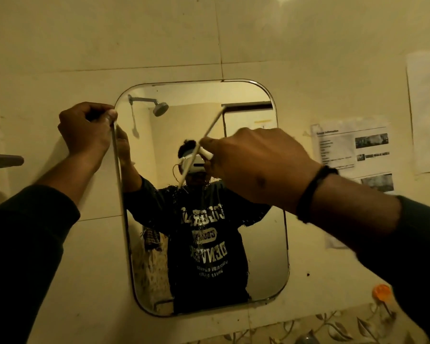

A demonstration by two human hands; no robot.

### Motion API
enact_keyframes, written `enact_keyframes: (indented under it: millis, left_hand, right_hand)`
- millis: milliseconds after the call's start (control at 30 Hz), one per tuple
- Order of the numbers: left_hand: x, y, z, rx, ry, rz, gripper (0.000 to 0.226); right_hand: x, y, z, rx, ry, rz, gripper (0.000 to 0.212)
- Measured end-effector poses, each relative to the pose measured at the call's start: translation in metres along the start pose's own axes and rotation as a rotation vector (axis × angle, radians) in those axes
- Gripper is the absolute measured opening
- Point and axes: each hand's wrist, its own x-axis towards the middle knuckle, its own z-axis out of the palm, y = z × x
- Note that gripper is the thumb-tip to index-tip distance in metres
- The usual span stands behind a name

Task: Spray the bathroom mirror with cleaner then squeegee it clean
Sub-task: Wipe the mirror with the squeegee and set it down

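One mirror (233,244), wall-mounted, directly ahead of both our hands; glass is rigid, slick and fragile, so we judge light even pressure only. Left hand (85,130) grips its upper-left edge, fingers curled round the rim. Right hand (256,165), just in front of the glass's upper middle, pinches one squeegee (204,152) by its white handle; thin blade runs diagonally up-right to down-left. Looks light and stiff; hold at the handle, not the blade. Spray droplets show below our right hand. Two printed sheets (353,155) sit right of it; one orange cap (382,291) below.
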Motion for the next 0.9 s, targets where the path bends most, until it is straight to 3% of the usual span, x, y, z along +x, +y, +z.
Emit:
enact_keyframes:
  millis: [167, 267, 400, 500, 633, 800, 900]
  left_hand:
    - [0.001, 0.001, 0.001, -0.01, -0.001, 0.001, 0.013]
    - [-0.001, 0.003, 0.002, 0.001, 0.002, 0.004, 0.013]
    - [-0.004, 0.006, 0.002, -0.001, 0.021, 0.001, 0.015]
    - [-0.006, 0.009, 0.002, 0.009, 0.025, 0.006, 0.015]
    - [-0.006, 0.009, 0.001, 0.012, 0.022, -0.006, 0.015]
    - [-0.006, 0.009, -0.003, 0.023, 0.016, 0.014, 0.015]
    - [-0.006, 0.011, -0.002, 0.028, 0.017, 0.014, 0.016]
  right_hand:
    - [-0.053, 0.041, 0.014, -0.023, -0.018, 0.036, 0.054]
    - [-0.069, 0.053, 0.018, -0.051, -0.062, 0.083, 0.041]
    - [-0.053, 0.046, 0.002, -0.003, -0.033, 0.073, 0.055]
    - [-0.027, 0.036, -0.008, -0.031, 0.048, 0.085, 0.04]
    - [-0.01, 0.027, -0.003, -0.025, 0.026, 0.102, 0.037]
    - [-0.056, 0.042, 0.012, 0.022, -0.003, 0.094, 0.057]
    - [-0.088, 0.063, 0.025, -0.034, -0.038, 0.156, 0.049]
